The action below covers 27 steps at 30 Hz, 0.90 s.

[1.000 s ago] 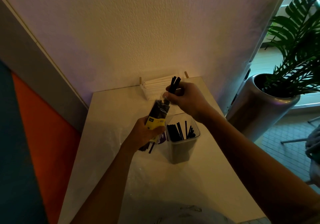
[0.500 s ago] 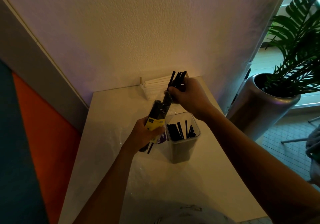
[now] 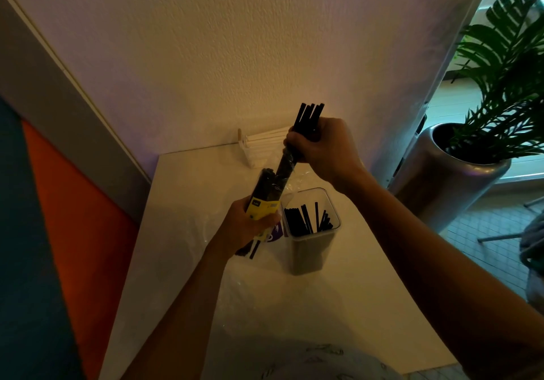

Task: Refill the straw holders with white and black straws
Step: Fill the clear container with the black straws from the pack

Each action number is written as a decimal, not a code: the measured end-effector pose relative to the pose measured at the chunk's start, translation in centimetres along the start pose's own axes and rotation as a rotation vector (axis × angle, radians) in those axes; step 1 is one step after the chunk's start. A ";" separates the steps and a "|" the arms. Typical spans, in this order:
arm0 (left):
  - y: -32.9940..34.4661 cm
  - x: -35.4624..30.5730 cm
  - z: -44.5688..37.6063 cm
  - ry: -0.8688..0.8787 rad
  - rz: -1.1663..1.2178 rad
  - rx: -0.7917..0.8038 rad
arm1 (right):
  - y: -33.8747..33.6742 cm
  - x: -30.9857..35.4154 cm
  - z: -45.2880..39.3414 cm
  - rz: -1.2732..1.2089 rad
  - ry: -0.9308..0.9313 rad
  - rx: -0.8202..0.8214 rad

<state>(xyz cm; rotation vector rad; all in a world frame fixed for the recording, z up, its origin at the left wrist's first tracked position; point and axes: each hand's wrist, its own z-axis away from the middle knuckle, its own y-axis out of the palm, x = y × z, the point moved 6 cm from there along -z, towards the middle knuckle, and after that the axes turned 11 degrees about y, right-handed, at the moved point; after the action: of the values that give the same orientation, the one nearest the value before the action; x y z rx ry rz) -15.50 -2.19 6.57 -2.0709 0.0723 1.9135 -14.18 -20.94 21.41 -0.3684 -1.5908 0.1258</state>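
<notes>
1. Leftmost, the left hand [image 3: 250, 226] has its grip clenched round the straw packet [image 3: 266, 200] above the desk [image 3: 188, 191].
2. Up-right, the right hand [image 3: 322, 150] grips the black straws [image 3: 309, 117], now drawn further out; light, stiff, slippery, best held mid-bundle.
3. Below, the holder [image 3: 312, 250] waits.

Dim textured wall [image 3: 206, 55], white table [image 3: 182, 203], potted palm [image 3: 506, 85].
</notes>
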 end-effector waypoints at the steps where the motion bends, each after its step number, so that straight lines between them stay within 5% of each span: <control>1: 0.0 0.1 0.0 -0.003 0.002 -0.003 | -0.3 0.4 -0.1 0.003 -0.009 -0.017; 14: -1.6 2.1 0.6 -0.048 -0.055 -0.198 | -5.3 7.3 -0.1 0.202 -0.287 -0.312; 27: -2.3 1.9 0.5 -0.089 -0.028 -0.249 | 0.1 -4.5 0.6 0.551 0.000 0.068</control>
<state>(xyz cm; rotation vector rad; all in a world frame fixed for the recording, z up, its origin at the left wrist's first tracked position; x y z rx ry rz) -15.18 0.46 5.18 -2.1210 -0.2250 2.0856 -14.68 -22.19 17.06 -0.7459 -1.4458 0.5987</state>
